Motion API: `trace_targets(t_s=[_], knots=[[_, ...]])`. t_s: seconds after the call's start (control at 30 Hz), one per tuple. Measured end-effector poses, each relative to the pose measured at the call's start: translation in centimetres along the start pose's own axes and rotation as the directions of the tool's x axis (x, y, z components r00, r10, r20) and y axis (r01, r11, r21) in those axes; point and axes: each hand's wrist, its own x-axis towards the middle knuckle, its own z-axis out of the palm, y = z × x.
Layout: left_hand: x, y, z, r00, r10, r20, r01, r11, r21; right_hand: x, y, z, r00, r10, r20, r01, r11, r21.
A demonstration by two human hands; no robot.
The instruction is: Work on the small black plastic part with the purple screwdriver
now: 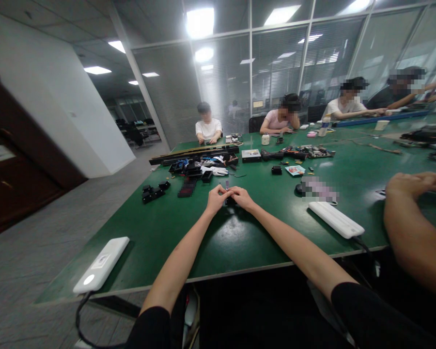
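My left hand (215,199) and my right hand (241,198) meet over the green table (189,242), fingers bent and fingertips together. Between them is a small black piece (230,199), mostly covered by my fingers; its exact kind does not show. A narrow purplish, see-through bit (227,184) sticks up just beyond the fingertips. Ahead and to the left lies a dark red and black item (187,187), blurred out in part. Small black boxes (152,194) lie farther left.
A heap of black parts (192,167) and a white glove (218,171) lie ahead. White power banks (103,264) with cables lie near both ends of the front edge, the right one (336,219) near a neighbour's arm (407,218). Several people sit across the table.
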Motion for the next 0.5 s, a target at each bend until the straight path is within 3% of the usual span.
trace_targets(t_s=[0.37,0.5], knots=[[0.31,-0.24,-0.74,0.98,-0.051,0.195,0.084,0.983,-0.164,-0.32,-0.23,0.09,1.0,-0.002,-0.008,0.002,1.0,0.027],[0.19,-0.25,-0.82,0.974,-0.08,0.212,0.118,0.977,-0.175,-0.36,-0.35,0.01,1.0,0.003,-0.007,-0.003,1.0,0.024]])
